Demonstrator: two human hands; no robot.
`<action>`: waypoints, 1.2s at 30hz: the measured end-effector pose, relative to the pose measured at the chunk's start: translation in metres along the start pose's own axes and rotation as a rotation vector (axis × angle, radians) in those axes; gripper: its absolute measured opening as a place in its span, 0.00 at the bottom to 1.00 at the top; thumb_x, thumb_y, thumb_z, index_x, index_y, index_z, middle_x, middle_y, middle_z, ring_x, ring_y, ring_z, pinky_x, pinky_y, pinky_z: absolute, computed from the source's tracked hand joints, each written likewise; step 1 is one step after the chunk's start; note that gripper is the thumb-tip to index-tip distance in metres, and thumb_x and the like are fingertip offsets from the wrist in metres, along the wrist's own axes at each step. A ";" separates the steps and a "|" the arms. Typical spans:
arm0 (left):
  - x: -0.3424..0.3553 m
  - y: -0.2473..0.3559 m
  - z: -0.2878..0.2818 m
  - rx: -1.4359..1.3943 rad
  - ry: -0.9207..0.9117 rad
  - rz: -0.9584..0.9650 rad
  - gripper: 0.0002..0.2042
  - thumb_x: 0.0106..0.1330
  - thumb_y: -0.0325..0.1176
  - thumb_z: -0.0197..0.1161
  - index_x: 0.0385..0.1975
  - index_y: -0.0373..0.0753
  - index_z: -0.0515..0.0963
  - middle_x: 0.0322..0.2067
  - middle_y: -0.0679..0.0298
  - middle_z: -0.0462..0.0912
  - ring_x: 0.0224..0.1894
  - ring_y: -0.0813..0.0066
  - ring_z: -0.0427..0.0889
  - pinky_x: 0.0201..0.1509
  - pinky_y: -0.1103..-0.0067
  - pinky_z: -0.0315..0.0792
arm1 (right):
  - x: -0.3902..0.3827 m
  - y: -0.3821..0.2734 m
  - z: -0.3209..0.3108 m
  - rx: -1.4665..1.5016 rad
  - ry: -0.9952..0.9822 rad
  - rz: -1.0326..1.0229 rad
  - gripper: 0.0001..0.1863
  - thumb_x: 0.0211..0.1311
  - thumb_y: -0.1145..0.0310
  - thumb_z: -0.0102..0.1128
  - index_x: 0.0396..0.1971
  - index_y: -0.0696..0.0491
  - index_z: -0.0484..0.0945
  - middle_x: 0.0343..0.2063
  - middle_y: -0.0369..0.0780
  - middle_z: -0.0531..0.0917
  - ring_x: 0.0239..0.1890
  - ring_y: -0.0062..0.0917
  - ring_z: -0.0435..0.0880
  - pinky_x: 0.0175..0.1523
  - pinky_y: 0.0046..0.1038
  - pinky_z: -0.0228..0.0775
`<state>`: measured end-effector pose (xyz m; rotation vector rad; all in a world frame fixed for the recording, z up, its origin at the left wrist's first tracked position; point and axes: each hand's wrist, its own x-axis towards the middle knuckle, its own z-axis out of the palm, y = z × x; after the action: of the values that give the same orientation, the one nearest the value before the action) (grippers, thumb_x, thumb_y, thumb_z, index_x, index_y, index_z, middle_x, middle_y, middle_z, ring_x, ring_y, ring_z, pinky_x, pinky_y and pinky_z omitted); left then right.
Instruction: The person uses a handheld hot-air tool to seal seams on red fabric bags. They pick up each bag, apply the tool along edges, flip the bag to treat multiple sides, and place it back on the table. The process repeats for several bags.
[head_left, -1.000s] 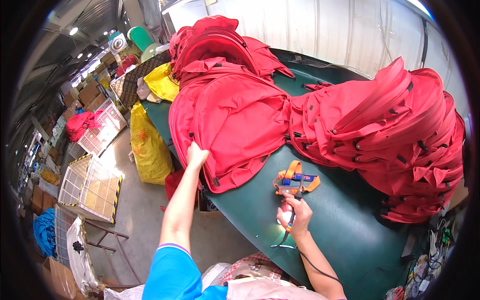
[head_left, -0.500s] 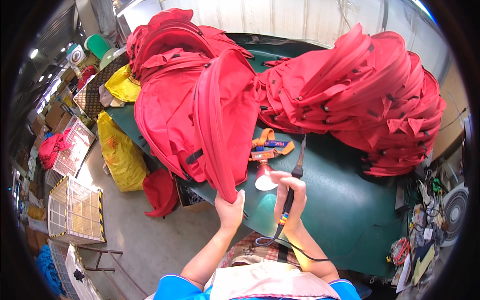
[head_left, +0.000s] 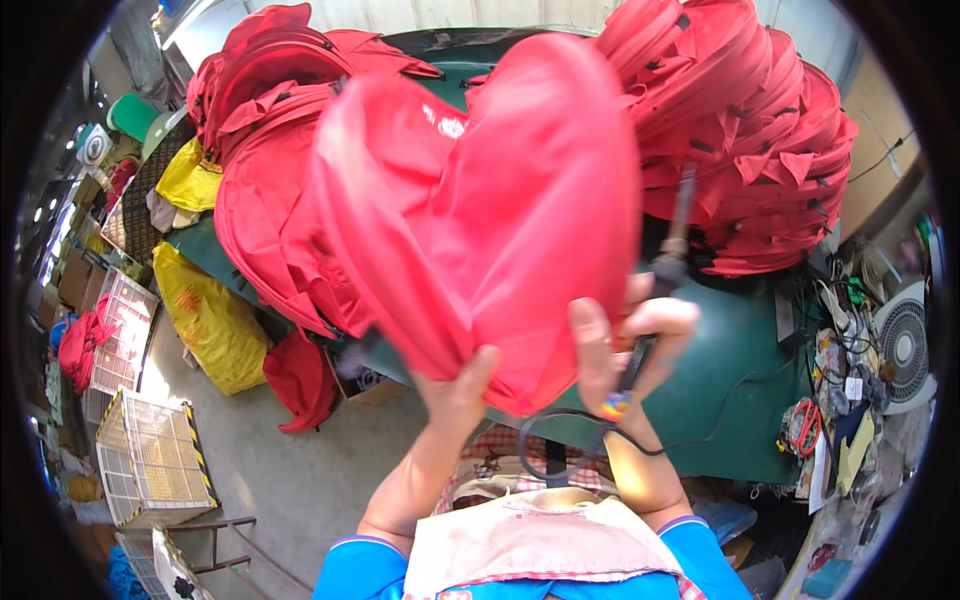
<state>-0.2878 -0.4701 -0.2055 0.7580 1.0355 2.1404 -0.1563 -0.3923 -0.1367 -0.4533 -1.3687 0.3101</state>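
A red fabric canopy [head_left: 510, 210] with curved rims is held up in front of me, slightly blurred, with a small white mark inside. My left hand [head_left: 452, 392] grips its lower left edge, thumb on the fabric. At its lower right edge, my right hand [head_left: 655, 335] holds a soldering iron [head_left: 668, 268] with a black handle, its metal tip pointing up and away. The thumb side of that hand is against or close to the canopy; contact is unclear. The iron's black cord [head_left: 527, 440] loops below the hand.
Red canopies lie heaped at the left [head_left: 265, 190] and far right [head_left: 760, 140] of the green table [head_left: 735, 400]. A yellow bag [head_left: 210, 320] and a wire cage [head_left: 155, 455] stand on the floor at left. A grey fan [head_left: 903, 345] is at right, beside cluttered cables.
My left hand has raised the canopy from the left heap to the middle. My right hand has moved right and up with the soldering iron. The lamp and orange strap are now hidden.
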 end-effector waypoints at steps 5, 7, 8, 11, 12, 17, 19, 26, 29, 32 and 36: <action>0.043 -0.018 -0.024 -0.123 0.248 0.070 0.28 0.73 0.30 0.61 0.70 0.38 0.59 0.66 0.61 0.69 0.65 0.66 0.72 0.69 0.62 0.69 | -0.003 0.043 -0.021 -0.096 -0.116 0.119 0.22 0.59 0.78 0.73 0.36 0.48 0.63 0.28 0.32 0.68 0.26 0.13 0.65 0.30 0.18 0.61; 0.040 -0.036 -0.034 -0.149 0.088 0.007 0.26 0.77 0.33 0.55 0.71 0.37 0.59 0.68 0.61 0.67 0.69 0.65 0.68 0.72 0.63 0.65 | -0.024 0.073 -0.012 -0.051 -0.120 0.414 0.23 0.57 0.73 0.76 0.36 0.50 0.64 0.25 0.31 0.66 0.24 0.15 0.61 0.28 0.19 0.60; 0.036 -0.032 -0.034 -0.208 -0.011 -0.040 0.25 0.78 0.34 0.54 0.71 0.36 0.58 0.68 0.60 0.67 0.69 0.64 0.69 0.73 0.63 0.64 | -0.025 0.081 -0.011 -0.049 -0.135 0.550 0.23 0.57 0.73 0.77 0.37 0.50 0.64 0.24 0.32 0.66 0.23 0.16 0.61 0.27 0.19 0.60; 0.043 -0.030 -0.055 -0.202 -0.245 -0.517 0.22 0.74 0.32 0.58 0.64 0.30 0.67 0.59 0.53 0.77 0.62 0.62 0.77 0.69 0.64 0.69 | -0.005 0.067 0.020 -0.152 -0.280 0.282 0.22 0.57 0.71 0.76 0.37 0.52 0.65 0.21 0.37 0.66 0.19 0.20 0.64 0.26 0.24 0.63; 0.042 -0.023 -0.044 -0.085 -0.324 -0.536 0.21 0.69 0.28 0.63 0.61 0.29 0.71 0.55 0.54 0.81 0.57 0.63 0.82 0.64 0.66 0.75 | -0.001 0.061 0.028 -0.108 -0.329 0.374 0.22 0.57 0.70 0.76 0.37 0.53 0.65 0.21 0.38 0.67 0.19 0.23 0.66 0.27 0.25 0.65; 0.054 -0.038 -0.026 0.180 -0.398 -0.534 0.27 0.58 0.27 0.75 0.57 0.31 0.73 0.48 0.61 0.83 0.51 0.72 0.83 0.56 0.74 0.78 | 0.005 0.058 0.034 -0.165 -0.420 0.276 0.19 0.60 0.70 0.74 0.38 0.53 0.68 0.21 0.35 0.68 0.20 0.17 0.67 0.28 0.22 0.65; 0.053 -0.031 -0.017 0.226 -0.397 -0.471 0.27 0.58 0.28 0.75 0.57 0.31 0.73 0.49 0.61 0.83 0.51 0.72 0.83 0.56 0.74 0.77 | -0.002 0.059 0.019 -0.025 -0.344 0.326 0.13 0.69 0.69 0.65 0.43 0.53 0.69 0.26 0.35 0.76 0.24 0.17 0.76 0.32 0.21 0.71; 0.051 -0.026 -0.014 0.295 -0.380 -0.369 0.22 0.62 0.30 0.73 0.54 0.31 0.75 0.49 0.61 0.82 0.51 0.71 0.81 0.55 0.74 0.76 | -0.042 -0.014 -0.058 -0.027 -0.618 0.410 0.17 0.74 0.62 0.55 0.51 0.58 0.82 0.23 0.36 0.77 0.24 0.15 0.74 0.30 0.20 0.70; 0.052 -0.027 -0.014 0.339 -0.401 -0.346 0.21 0.63 0.30 0.72 0.54 0.31 0.75 0.50 0.61 0.81 0.51 0.71 0.81 0.55 0.74 0.76 | -0.053 -0.017 -0.056 -0.045 -0.594 0.366 0.13 0.61 0.78 0.63 0.46 0.57 0.84 0.17 0.39 0.74 0.14 0.24 0.72 0.21 0.26 0.67; 0.050 -0.028 -0.014 0.285 -0.368 -0.326 0.21 0.63 0.29 0.72 0.54 0.31 0.75 0.49 0.61 0.81 0.51 0.72 0.81 0.56 0.74 0.76 | -0.057 -0.007 -0.051 -0.080 -0.578 0.322 0.11 0.61 0.78 0.63 0.44 0.57 0.85 0.17 0.39 0.74 0.15 0.25 0.73 0.22 0.27 0.68; 0.044 -0.026 -0.009 0.279 -0.332 -0.297 0.20 0.63 0.28 0.72 0.54 0.31 0.75 0.49 0.62 0.81 0.51 0.72 0.81 0.56 0.74 0.76 | -0.057 0.000 -0.043 -0.076 -0.541 0.276 0.11 0.59 0.79 0.62 0.42 0.58 0.85 0.17 0.40 0.76 0.15 0.26 0.75 0.21 0.27 0.69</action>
<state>-0.3151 -0.4289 -0.2220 0.9836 1.1923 1.5750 -0.1248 -0.4241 -0.1914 -0.6540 -1.8506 0.6417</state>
